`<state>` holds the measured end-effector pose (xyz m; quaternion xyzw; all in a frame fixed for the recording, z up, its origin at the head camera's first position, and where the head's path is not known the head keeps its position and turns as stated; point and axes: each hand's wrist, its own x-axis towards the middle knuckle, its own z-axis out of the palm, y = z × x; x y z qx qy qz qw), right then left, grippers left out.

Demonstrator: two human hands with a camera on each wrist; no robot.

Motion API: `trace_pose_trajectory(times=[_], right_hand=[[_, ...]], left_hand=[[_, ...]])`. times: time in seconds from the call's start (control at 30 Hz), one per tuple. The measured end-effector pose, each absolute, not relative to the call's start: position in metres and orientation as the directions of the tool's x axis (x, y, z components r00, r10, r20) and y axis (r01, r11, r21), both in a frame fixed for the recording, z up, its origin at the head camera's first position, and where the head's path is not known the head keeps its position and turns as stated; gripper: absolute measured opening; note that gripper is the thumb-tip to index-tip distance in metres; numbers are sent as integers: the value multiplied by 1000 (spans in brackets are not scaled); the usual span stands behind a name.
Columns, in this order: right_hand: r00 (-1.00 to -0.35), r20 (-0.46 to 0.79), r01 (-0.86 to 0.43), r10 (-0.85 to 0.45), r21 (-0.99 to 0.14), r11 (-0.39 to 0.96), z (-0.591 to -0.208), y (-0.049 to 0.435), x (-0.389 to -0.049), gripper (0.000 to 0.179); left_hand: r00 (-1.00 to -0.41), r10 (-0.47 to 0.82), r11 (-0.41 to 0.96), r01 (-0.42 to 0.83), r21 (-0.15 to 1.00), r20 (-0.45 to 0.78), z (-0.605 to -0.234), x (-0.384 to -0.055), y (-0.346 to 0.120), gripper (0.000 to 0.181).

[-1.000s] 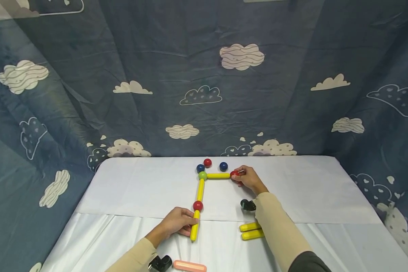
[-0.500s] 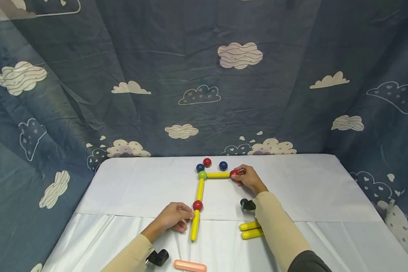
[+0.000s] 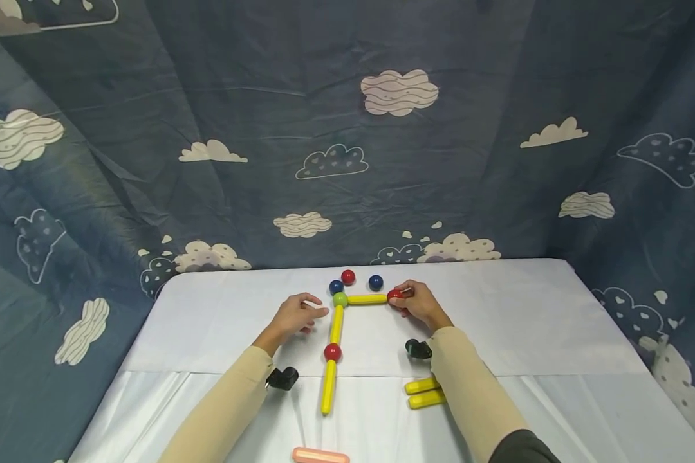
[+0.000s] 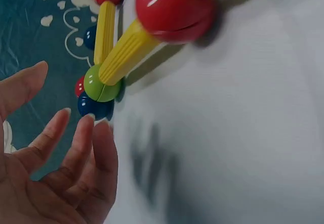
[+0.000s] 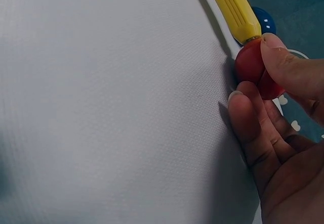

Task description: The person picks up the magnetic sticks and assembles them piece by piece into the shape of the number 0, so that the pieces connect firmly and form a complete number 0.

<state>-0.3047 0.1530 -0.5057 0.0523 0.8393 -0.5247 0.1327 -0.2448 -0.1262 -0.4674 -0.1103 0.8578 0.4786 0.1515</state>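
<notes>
Yellow rods and balls lie joined on the white table. From a green ball [image 3: 340, 299], one yellow rod [image 3: 367, 299] runs right to a red ball [image 5: 249, 62]. My right hand [image 3: 419, 303] pinches that red ball between thumb and fingers. Another yellow rod [image 3: 336, 325] comes toward me from the green ball to a second red ball [image 3: 333, 352], and a further yellow rod [image 3: 328, 387] extends from there. Left of the green ball, my left hand [image 3: 296, 316] hovers with fingers spread, holding nothing; the left wrist view shows its fingertips [image 4: 87, 120] near a blue ball [image 4: 93, 105].
Behind the green ball sit a red ball [image 3: 348, 277] and a blue ball [image 3: 376, 282]. Two yellow rods [image 3: 425, 400] lie beside my right sleeve, partly covered by it. A pink-orange bar [image 3: 321, 455] rests at the front. A dark cloud-patterned curtain [image 3: 336, 193] stands behind the table.
My left hand has let go of the nearest yellow rod and moved away from me, up beside the green ball. My right hand keeps its pinch on the red ball.
</notes>
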Motion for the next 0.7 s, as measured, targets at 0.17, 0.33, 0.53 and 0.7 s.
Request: trace_pose_trajectory(times=[0.17, 0.33, 0.53, 0.7], right_hand=[[-957, -285, 232, -54, -865, 445, -505, 152, -304, 37], [-960, -277, 231, -42, -865, 446, -504, 153, -303, 37], [-958, -285, 237, -38, -857, 456, -505, 151, -301, 38], [-961, -273, 230, -31, -861, 453, -504, 152, -302, 37]], left_hand=[[-938, -77, 506, -328, 797, -337, -468, -275, -111, 40], [-943, -91, 516, -319, 795, -319, -473, -294, -96, 45], [-944, -125, 559, -321, 764, -305, -479, -307, -93, 44], [-949, -123, 611, -303, 732, -290, -481, -314, -92, 44]])
